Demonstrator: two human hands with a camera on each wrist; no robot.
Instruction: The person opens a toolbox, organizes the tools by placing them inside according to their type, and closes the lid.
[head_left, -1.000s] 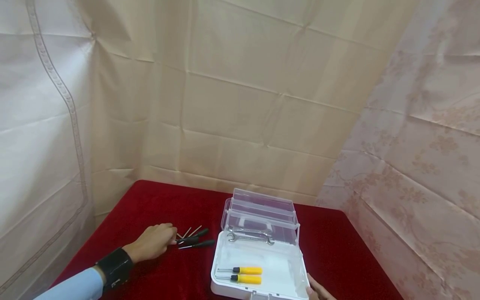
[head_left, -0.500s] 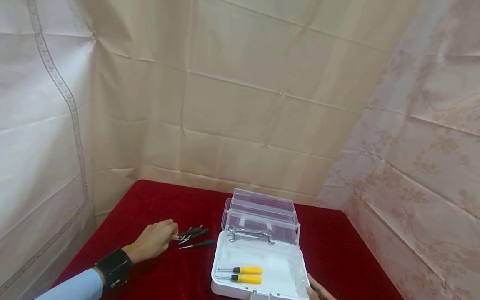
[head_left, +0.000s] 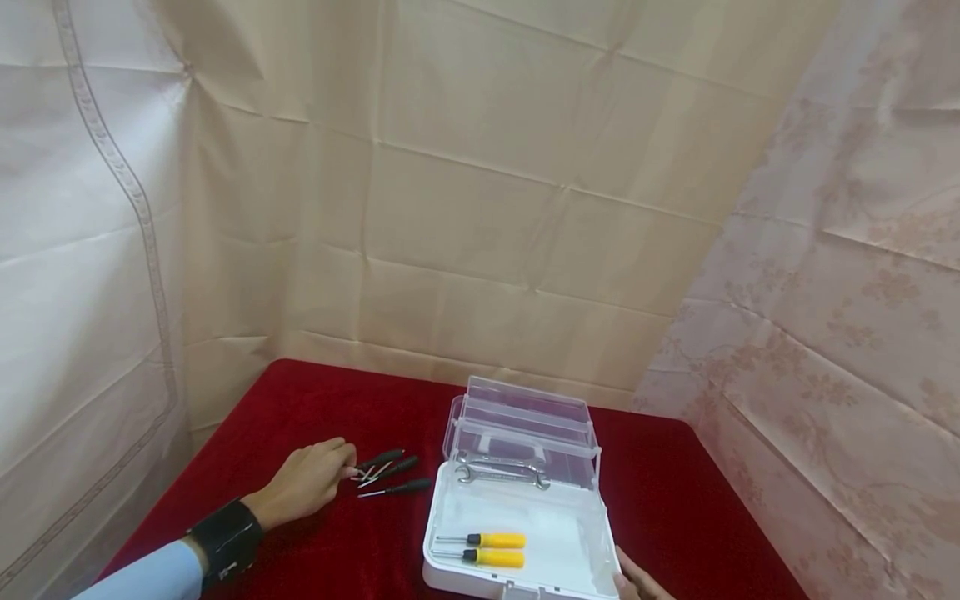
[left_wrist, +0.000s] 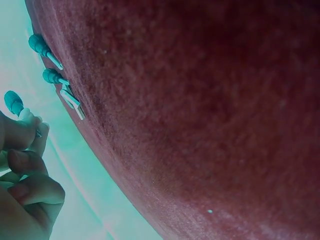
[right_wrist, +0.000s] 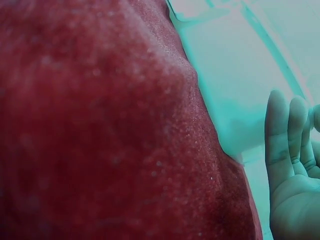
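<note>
My left hand pinches the shaft of a black-handled screwdriver, whose handle points away from the fingertips. Two more black-handled screwdrivers lie on the red cloth just right of that hand, beside several thin light-coloured sticks. A white toolbox with a raised clear lid stands to the right. Inside it are two yellow-handled screwdrivers and, at the back, silver wrenches. My right hand rests against the box's right side with its fingers fairly straight; the head view shows only part of it.
The table is covered by a red velvet cloth. Beige fabric hangs behind it, with pale curtains at the left and right. The toolbox's latch faces the front edge of the view.
The black-handled screwdriver in my left hand has shifted slightly away and turned, its handle now angled up and to the right. My right hand and the toolbox have stayed put.
</note>
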